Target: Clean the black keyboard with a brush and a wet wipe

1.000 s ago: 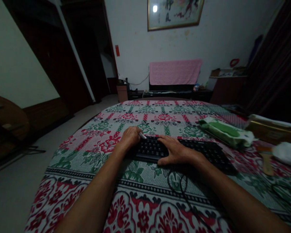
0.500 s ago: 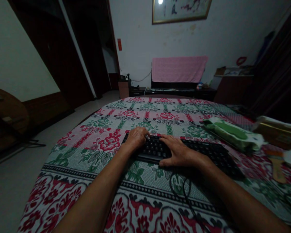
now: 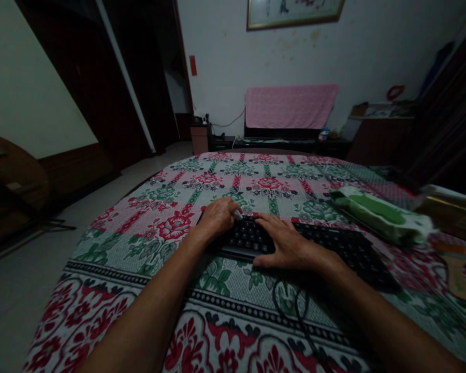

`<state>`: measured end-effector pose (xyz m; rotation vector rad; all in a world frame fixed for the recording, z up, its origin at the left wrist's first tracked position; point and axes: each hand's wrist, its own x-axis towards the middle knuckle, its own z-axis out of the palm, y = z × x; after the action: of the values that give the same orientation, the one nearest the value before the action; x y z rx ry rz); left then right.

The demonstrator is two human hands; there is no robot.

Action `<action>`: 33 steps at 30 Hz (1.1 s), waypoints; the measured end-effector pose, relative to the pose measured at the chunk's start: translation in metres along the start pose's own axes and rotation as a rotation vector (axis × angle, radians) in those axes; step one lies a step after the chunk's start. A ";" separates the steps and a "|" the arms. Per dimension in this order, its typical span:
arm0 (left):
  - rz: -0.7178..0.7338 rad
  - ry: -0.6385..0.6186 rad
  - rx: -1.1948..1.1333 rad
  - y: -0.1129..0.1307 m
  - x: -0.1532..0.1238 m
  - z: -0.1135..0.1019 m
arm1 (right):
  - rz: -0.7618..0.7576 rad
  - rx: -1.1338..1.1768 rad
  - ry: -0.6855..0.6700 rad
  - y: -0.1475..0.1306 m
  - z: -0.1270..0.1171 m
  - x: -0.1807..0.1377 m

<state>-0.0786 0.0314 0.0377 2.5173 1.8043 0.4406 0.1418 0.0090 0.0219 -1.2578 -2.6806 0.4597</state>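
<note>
A black keyboard [image 3: 334,246] lies on a bed covered by a red, green and white floral spread [image 3: 217,186]. My left hand [image 3: 216,217] rests curled over the keyboard's left end, its fingers pinched on a small white object [image 3: 237,214] that I cannot make out clearly. My right hand [image 3: 285,243] lies flat on the keys just right of it, fingers stretched out. The keyboard's black cable [image 3: 295,305] loops on the spread below my right wrist.
A green and white packet [image 3: 376,215] lies to the right of the keyboard, with a box [image 3: 450,210] beyond it. At the far wall a pink cloth [image 3: 291,106] covers a screen on a low cabinet. Bare floor [image 3: 19,280] lies to the left of the bed.
The view has shifted slightly down and to the left. My left hand has edged right along the keyboard's left end with the small white object; my right hand stays flat on the keys.
</note>
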 end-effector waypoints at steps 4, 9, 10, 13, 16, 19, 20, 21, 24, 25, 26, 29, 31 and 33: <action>-0.017 -0.058 0.016 -0.003 -0.001 0.000 | -0.020 -0.031 0.050 -0.002 0.005 0.001; -0.141 -0.060 0.022 -0.025 -0.003 -0.004 | 0.005 -0.047 0.038 -0.001 0.006 0.004; -0.150 -0.061 0.019 -0.028 -0.002 -0.003 | 0.014 -0.048 0.028 0.000 0.006 0.005; -0.151 -0.074 0.020 -0.030 -0.001 -0.001 | 0.013 -0.062 0.003 0.000 0.005 0.008; -0.136 -0.075 0.033 -0.027 -0.001 0.001 | -0.004 -0.072 0.017 0.001 0.003 0.008; -0.119 -0.076 0.037 -0.024 -0.001 0.000 | -0.006 -0.070 0.021 0.004 0.001 0.005; -0.112 -0.080 0.033 -0.023 -0.001 -0.001 | -0.006 -0.066 0.016 0.005 0.001 0.004; -0.104 -0.084 0.026 -0.022 -0.001 -0.002 | -0.006 -0.059 0.010 0.006 0.000 0.003; -0.090 -0.084 0.005 -0.021 -0.001 -0.003 | 0.011 -0.041 -0.017 0.010 0.000 0.001; -0.090 -0.072 0.000 -0.020 -0.001 -0.004 | 0.016 -0.039 -0.027 0.010 0.000 0.000; -0.089 -0.057 -0.006 -0.019 -0.001 -0.004 | 0.019 -0.039 -0.036 0.010 0.000 0.000; -0.042 -0.024 -0.044 -0.013 0.000 -0.001 | 0.011 -0.047 -0.019 0.008 0.004 0.000; 0.011 -0.044 -0.059 -0.007 0.001 0.003 | -0.008 -0.053 0.028 0.006 0.006 0.001; 0.037 -0.062 -0.049 -0.004 0.002 0.006 | -0.037 -0.061 0.068 0.004 0.009 0.001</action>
<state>-0.0805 0.0353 0.0313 2.5070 1.7068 0.3975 0.1422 0.0104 0.0119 -1.2149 -2.6746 0.3265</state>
